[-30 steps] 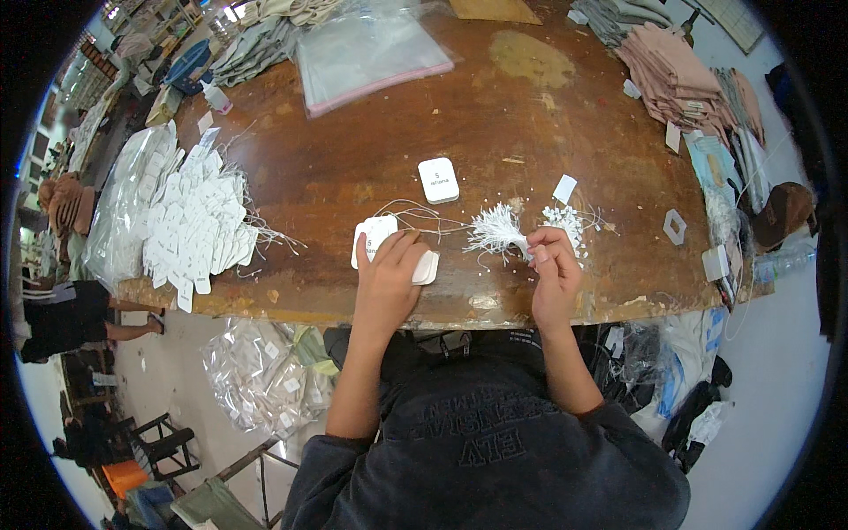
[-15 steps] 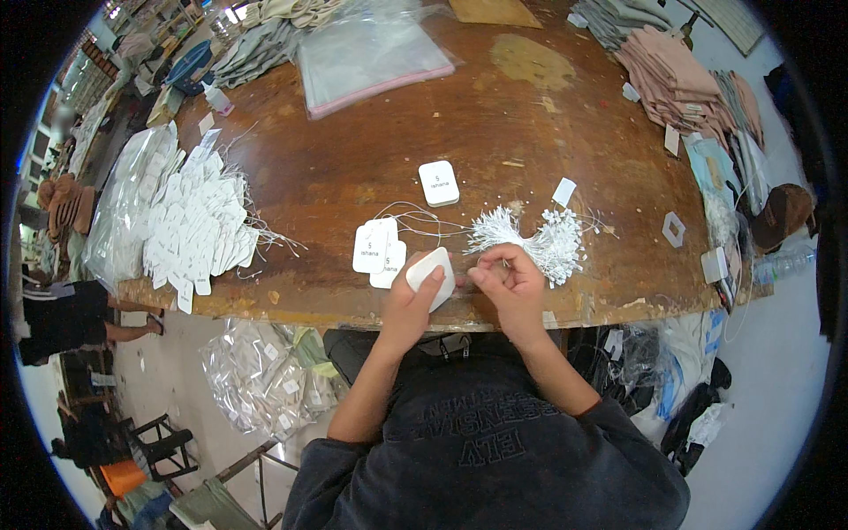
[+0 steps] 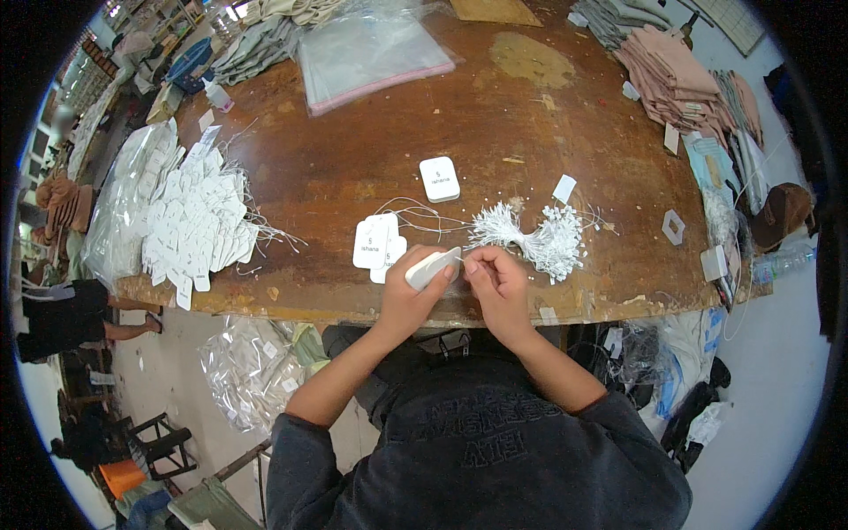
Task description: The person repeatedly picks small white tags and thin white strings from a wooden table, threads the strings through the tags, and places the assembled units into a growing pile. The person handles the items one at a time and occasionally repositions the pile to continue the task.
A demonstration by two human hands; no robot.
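Observation:
My left hand (image 3: 405, 296) is closed round a small stack of white hang tags (image 3: 427, 268), with one tag at its edge spread away from the rest. Close beside it, my right hand (image 3: 500, 287) pinches a thin white string (image 3: 463, 259) against the tags' corner; the string's tip is too small to make out. Loose printed tags (image 3: 371, 244) overlap on the table just left of my hands. Beyond them lies a neat stack of tags (image 3: 439, 180). A tied bundle of white tag strings (image 3: 530, 237) rests behind my right hand, some loops trailing left.
A large heap of strung tags (image 3: 199, 216) lies at the left beside a clear plastic bag (image 3: 132, 208). Flat clear bags (image 3: 375, 66) lie at the back. Folded pink garments (image 3: 673, 75) are stacked back right. The wooden table's front edge (image 3: 609, 315) runs beneath my wrists.
My left hand has turned the tag stack more edge-on, and a tag now stands apart from it. My right hand has moved slightly left, bringing its pinched fingers to the tags' corner.

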